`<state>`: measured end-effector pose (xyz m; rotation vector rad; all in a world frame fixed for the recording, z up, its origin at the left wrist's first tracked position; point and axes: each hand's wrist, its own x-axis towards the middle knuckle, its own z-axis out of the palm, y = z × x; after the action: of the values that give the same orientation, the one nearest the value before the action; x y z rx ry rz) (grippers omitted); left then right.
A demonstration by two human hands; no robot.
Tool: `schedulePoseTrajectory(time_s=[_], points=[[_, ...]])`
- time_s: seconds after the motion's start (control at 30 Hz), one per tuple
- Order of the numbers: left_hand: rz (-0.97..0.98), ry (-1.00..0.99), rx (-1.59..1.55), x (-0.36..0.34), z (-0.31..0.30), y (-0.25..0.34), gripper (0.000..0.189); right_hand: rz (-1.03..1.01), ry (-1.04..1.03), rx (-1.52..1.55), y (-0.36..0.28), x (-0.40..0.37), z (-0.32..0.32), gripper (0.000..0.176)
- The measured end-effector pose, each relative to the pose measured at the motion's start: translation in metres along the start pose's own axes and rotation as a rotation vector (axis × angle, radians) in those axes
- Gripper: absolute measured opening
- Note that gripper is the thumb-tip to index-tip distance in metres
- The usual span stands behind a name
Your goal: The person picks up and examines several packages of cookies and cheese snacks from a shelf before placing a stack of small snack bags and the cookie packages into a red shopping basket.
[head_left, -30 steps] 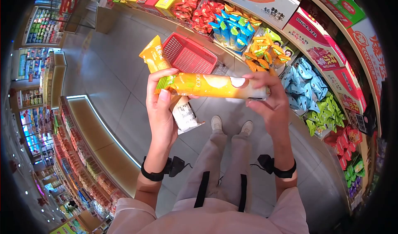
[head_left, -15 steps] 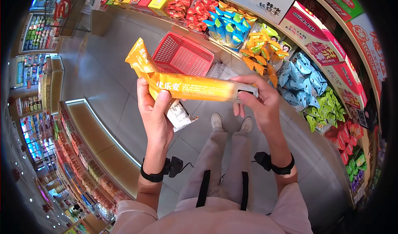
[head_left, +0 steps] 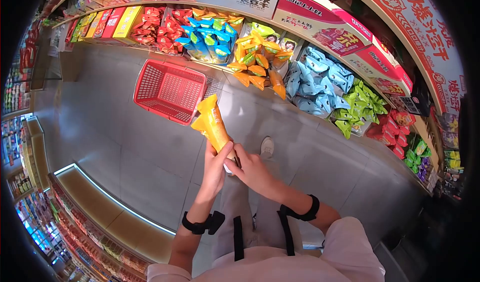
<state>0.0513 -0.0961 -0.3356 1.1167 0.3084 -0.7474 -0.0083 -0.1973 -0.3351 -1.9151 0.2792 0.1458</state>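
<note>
Centre of view: long, narrow, glossy yellow-orange plastic snack packets (head_left: 215, 128), bunched together in mid-air above the floor, frilled ends toward 11 o'clock, lower end toward the wearer. Clock taken from here, 12 at top of view.

Left hand (head_left: 214, 171): pinching the packets, thumb laid along the near side, fingers wrapped behind and partly hidden. Right hand (head_left: 254, 173): in from 4 o'clock, thumb and fingers closed on the lower end beside the left thumb; exact fingertip contact covered. Black strap band on each wrist.

10 o'clock: red perforated plastic shopping basket (head_left: 170, 91) on grey tiled floor (head_left: 155, 149); its near corner sits just beside the packet tips in view.

Shelf edge curves overhead. 11 o'clock, small red wrapped snacks (head_left: 147, 24); 12, bright blue pouches (head_left: 209, 41); 1, orange pouches (head_left: 257, 59); 2, pale blue packets (head_left: 320, 82); near 3, lime-green packets (head_left: 359, 104).

4 o'clock: one pale shoe (head_left: 267, 146). Between 7 and 8: low brown counter (head_left: 135, 229) with a glowing white edge strip.
</note>
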Motion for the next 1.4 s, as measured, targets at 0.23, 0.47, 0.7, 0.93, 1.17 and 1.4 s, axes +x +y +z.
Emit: schedulePoseTrajectory(time_s=[0.23, 0.47, 0.7, 0.93, 1.17, 1.4], points=[[-0.116, 0.058, -0.073, 0.021, -0.022, -0.035, 0.040, 0.052, -0.131, -0.138, 0.039, 0.008, -0.003, 0.037], [-0.007, 0.048, 0.017, 0.041, -0.022, -0.025, 0.034, -0.023, -0.080, -0.071, 0.029, 0.038, -0.038, 0.033], [0.076, 0.017, -0.145, 0.048, -0.025, -0.011, 0.048, -0.240, 0.556, -0.466, 0.023, 0.067, -0.095, 0.019], [0.025, 0.045, -0.265, 0.041, -0.052, 0.004, 0.046, -0.333, 0.437, -0.319, -0.010, 0.107, -0.080, 0.015], [0.082, 0.117, -0.292, 0.036, -0.085, 0.019, 0.040, -0.372, 0.517, -0.896, -0.019, 0.210, -0.052, 0.024], [0.165, 0.142, -0.225, 0.023, -0.116, 0.029, 0.047, -0.282, 0.486, -1.163, 0.018, 0.252, -0.026, 0.030]])
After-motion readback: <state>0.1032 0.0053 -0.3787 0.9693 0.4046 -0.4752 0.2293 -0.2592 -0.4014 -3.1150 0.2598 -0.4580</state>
